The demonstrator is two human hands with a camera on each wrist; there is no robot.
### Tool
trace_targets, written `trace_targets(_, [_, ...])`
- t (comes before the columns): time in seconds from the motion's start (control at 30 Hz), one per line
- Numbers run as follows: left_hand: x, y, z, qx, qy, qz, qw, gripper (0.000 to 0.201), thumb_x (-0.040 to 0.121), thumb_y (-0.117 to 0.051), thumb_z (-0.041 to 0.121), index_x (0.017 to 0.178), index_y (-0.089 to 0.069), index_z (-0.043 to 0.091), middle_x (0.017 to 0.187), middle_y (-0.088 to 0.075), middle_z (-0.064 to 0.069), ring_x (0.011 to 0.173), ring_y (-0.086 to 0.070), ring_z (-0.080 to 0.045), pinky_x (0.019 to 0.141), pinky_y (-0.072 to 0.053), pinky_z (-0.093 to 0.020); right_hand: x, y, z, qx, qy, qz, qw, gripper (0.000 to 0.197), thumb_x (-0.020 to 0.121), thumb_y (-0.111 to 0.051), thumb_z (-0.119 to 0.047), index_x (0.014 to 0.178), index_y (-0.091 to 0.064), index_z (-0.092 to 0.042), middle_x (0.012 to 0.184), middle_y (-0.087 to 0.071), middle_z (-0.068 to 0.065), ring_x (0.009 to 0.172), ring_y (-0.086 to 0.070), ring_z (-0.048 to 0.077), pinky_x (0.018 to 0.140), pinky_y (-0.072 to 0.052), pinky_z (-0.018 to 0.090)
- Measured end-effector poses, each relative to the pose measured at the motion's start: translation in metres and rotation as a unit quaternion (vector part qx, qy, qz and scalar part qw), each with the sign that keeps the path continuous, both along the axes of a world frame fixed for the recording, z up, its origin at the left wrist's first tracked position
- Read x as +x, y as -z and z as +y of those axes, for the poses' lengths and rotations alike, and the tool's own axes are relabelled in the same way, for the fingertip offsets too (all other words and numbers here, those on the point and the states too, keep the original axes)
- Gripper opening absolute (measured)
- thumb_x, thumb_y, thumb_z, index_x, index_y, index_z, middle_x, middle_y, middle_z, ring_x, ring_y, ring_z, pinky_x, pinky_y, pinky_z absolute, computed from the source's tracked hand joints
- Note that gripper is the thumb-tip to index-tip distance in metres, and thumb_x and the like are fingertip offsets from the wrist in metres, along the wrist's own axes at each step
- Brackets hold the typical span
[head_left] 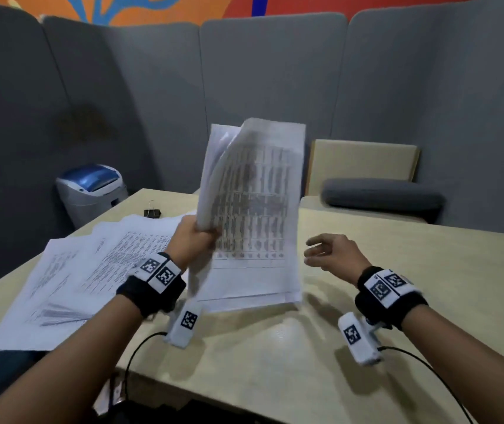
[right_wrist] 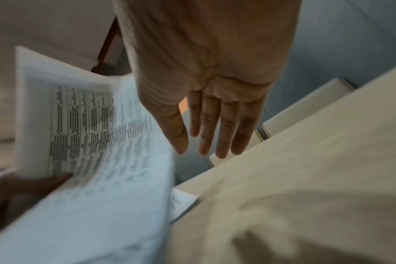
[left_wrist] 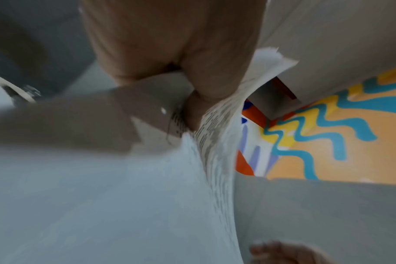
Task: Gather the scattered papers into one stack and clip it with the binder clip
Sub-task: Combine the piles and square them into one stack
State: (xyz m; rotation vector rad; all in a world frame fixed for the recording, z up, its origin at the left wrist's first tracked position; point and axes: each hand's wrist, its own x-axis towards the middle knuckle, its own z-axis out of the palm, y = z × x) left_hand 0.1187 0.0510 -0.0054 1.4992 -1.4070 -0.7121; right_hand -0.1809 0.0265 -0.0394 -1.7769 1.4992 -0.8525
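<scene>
Papers [head_left: 250,209] lifted in left hand [head_left: 197,237] above beige table [head_left: 397,301].

I sit in a booth closed in by tall grey padded panels [head_left: 269,87]. Above them runs a wall painted orange and red with blue wavy shapes [head_left: 128,7]. My counter [head_left: 275,347] is pale wood, with soft shadows on it. Beyond its far right edge lies a dark grey cushion [head_left: 382,198], and behind that a beige board [head_left: 363,162] leans upright against the panel. To the left, past the counter's corner, stands a grey bin with a blue lid [head_left: 91,191].
</scene>
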Motion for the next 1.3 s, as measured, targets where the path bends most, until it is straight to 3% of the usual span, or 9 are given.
trace_targets(0.13, [0.086,0.011,0.011,0.069,-0.088,-0.017,0.994,0.015,0.083,-0.063,-0.007,0.069,-0.057,-0.005,0.06,-0.052,-0.015,0.05,-0.047,-0.023,0.043,-0.042,-0.022,0.04,0.0,-0.014,-0.012,-0.078,0.202,0.976,0.047,0.083,-0.072,-0.021,0.129,-0.06,-0.015,0.127,-0.065,0.005,0.119,-0.06,0.021,0.1,-0.046,0.029])
trace_targets(0.2, [0.126,0.025,0.019,0.109,-0.139,-0.047,0.983,0.008,0.081,-0.066,-0.006,0.077,-0.06,-0.009,0.066,-0.056,-0.021,0.055,-0.051,-0.026,0.055,-0.045,-0.031,0.07,0.002,-0.016,-0.013,-0.131,0.279,0.951,0.056,0.088,-0.067,-0.027,0.14,-0.049,-0.019,0.146,-0.05,0.004,0.134,-0.044,0.022,0.106,-0.036,0.029])
trace_targets(0.37, [0.171,0.071,0.04,0.236,-0.17,-0.156,0.944,0.022,0.081,-0.07,0.007,0.084,-0.064,-0.014,0.07,-0.062,-0.022,0.061,-0.062,-0.03,0.057,-0.046,-0.032,0.155,0.023,-0.017,0.003,-0.259,0.417,0.871,0.079,0.095,-0.057,-0.039,0.158,-0.013,-0.019,0.167,-0.003,0.004,0.153,-0.005,0.025,0.121,-0.014,0.043])
trace_targets(0.47, [0.17,0.091,0.047,0.212,-0.163,-0.127,0.955,0.017,0.088,-0.065,0.009,0.083,-0.061,-0.007,0.064,-0.057,-0.015,0.057,-0.054,-0.024,0.057,-0.041,-0.027,0.179,0.041,-0.022,0.014,-0.252,0.467,0.848,0.069,0.097,-0.045,-0.049,0.154,-0.022,-0.018,0.162,-0.021,0.01,0.148,-0.022,0.031,0.118,-0.022,0.052])
trace_targets(0.67, [0.174,0.098,0.048,0.194,-0.168,-0.02,0.966,0.028,0.088,-0.063,-0.002,0.066,-0.048,0.005,0.052,-0.043,-0.006,0.045,-0.038,-0.017,0.04,-0.033,-0.022,0.159,0.023,-0.052,-0.054,-0.081,0.448,0.889,0.041,0.093,-0.055,-0.042,0.125,-0.054,-0.015,0.128,-0.057,0.01,0.123,-0.052,0.031,0.103,-0.039,0.044])
trace_targets(0.83, [0.179,0.1,0.048,0.199,-0.153,0.018,0.968,0.026,0.088,-0.063,-0.001,0.07,-0.047,0.004,0.06,-0.041,-0.007,0.051,-0.038,-0.018,0.039,-0.035,-0.018,0.132,0.041,-0.069,0.089,0.033,0.389,0.916,0.089,0.074,-0.074,-0.06,0.138,-0.039,-0.01,0.141,-0.039,0.017,0.129,-0.043,0.038,0.099,-0.043,0.043])
trace_targets(1.03, [0.172,0.088,0.051,0.204,-0.154,0.044,0.966,0.011,0.089,-0.061,-0.005,0.082,-0.053,-0.005,0.064,-0.045,-0.012,0.053,-0.042,-0.02,0.04,-0.038,-0.018,0.103,0.034,-0.072,0.16,0.062,0.286,0.943,0.055,0.085,-0.072,-0.028,0.129,-0.054,0.0,0.128,-0.059,0.019,0.115,-0.059,0.034,0.084,-0.049,0.032])
trace_targets(1.13, [0.17,0.077,0.044,0.223,-0.12,0.037,0.967,0.006,0.088,-0.064,-0.003,0.088,-0.058,-0.005,0.074,-0.057,-0.019,0.061,-0.052,-0.024,0.054,-0.043,-0.023,0.075,0.03,-0.073,0.124,0.143,0.114,0.975,0.021,0.085,-0.065,-0.016,0.102,-0.065,-0.005,0.102,-0.065,0.017,0.091,-0.062,0.033,0.071,-0.046,0.03])
trace_targets(1.3, [0.152,0.078,0.022,0.238,-0.081,0.073,0.965,0.033,0.078,-0.07,-0.001,0.106,-0.058,-0.014,0.093,-0.065,-0.03,0.081,-0.065,-0.038,0.074,-0.054,-0.045,0.013,0.046,-0.101,0.05,0.225,-0.198,0.953,0.044,0.043,-0.07,-0.032,0.082,-0.062,-0.013,0.106,-0.071,0.021,0.094,-0.071,0.038,0.083,-0.06,0.048])
